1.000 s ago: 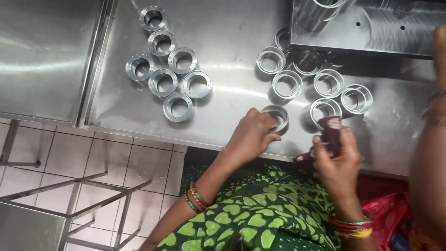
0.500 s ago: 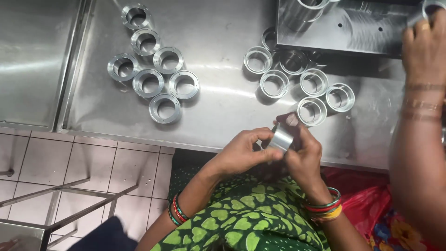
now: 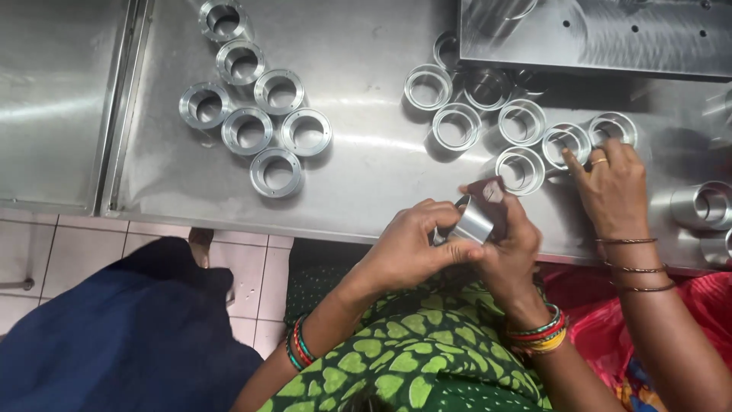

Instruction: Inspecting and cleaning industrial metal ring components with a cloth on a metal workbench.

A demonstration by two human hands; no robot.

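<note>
– Two hands on one part? 
– Yep, left hand (image 3: pixel 408 244) and right hand (image 3: pixel 507 248) both pinch a metal ring (image 3: pixel 474 223) just above the steel table (image 3: pixel 366 175) edge; co-worker's hand (image 3: pixel 610 191) touches another ring (image 3: pixel 566 143).

The metal ring (image 3: pixel 474 223) is a short, hollow cylinder of bright, brushed silver steel with a smooth outer wall. It is tilted on its side, off the bench (image 3: pixel 366 175), just past the bench's near edge. The left hand (image 3: pixel 412 244) pinches it from the left with thumb and fingertips, and the right hand (image 3: pixel 507 248) cups it from the right. A small dark brown pad (image 3: pixel 486 192) sits pressed against the ring's upper end, under the right hand's fingers, partly hiding that end of the ring.
</note>
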